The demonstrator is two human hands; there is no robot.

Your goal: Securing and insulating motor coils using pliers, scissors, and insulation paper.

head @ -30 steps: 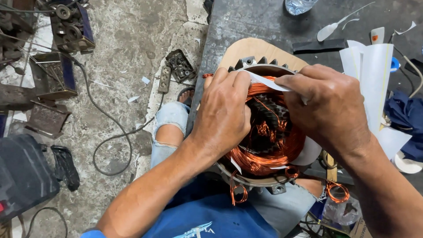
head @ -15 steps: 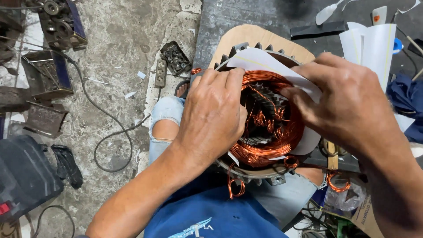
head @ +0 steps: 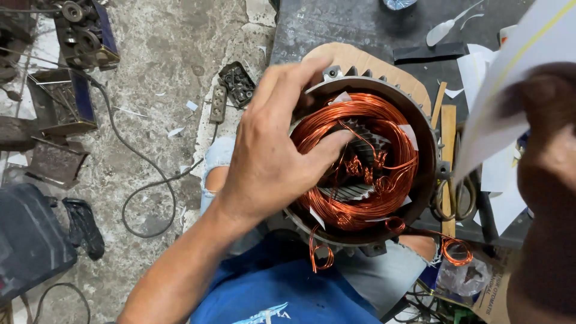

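The motor stator (head: 366, 162) rests on the lap against the table (head: 348, 24); it looks heavy and rigid, its copper windings (head: 360, 120) delicate. Left hand (head: 270, 156) presses fingers into the coils, grip loosely closed. Right hand (head: 549, 150), blurred, pinches a white paper sheet (head: 516, 78).

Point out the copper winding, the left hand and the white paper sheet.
copper winding (head: 384, 123): head view, upper arc of the coil inside the stator.
left hand (head: 270, 162): head view, back of the hand.
white paper sheet (head: 516, 78): head view, middle of the sheet at right.
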